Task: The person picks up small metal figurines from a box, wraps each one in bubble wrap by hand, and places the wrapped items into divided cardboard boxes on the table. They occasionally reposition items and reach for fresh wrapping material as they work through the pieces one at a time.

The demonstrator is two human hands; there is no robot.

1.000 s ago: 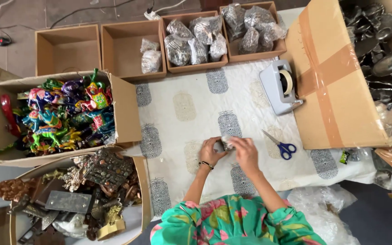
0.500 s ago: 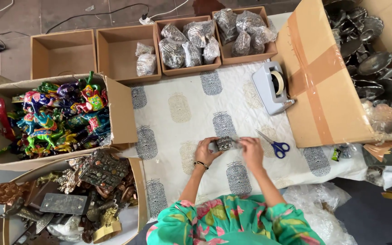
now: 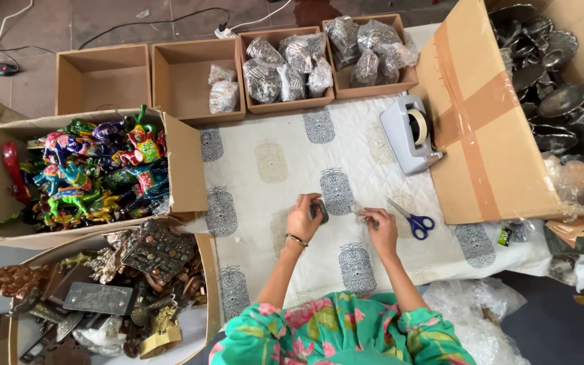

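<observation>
Left hand [image 3: 303, 217] and right hand [image 3: 380, 226] apart, fingers curled.

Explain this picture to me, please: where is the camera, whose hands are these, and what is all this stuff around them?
There is no machine here. The camera sits on a person's head and looks straight down, so you see their own two arms. The left hand holds a small dark object, too small to identify; the right hand pinches something small and pale beside it, which I cannot make out either. They work over a white printed cloth. On it lie blue-handled scissors and a grey tape dispenser. Along the top stand small cardboard boxes, some holding wrapped bundles. At the left, a box of colourful painted figurines; below it, dark metal pieces. At the right, a large carton with metal dishes.
</observation>
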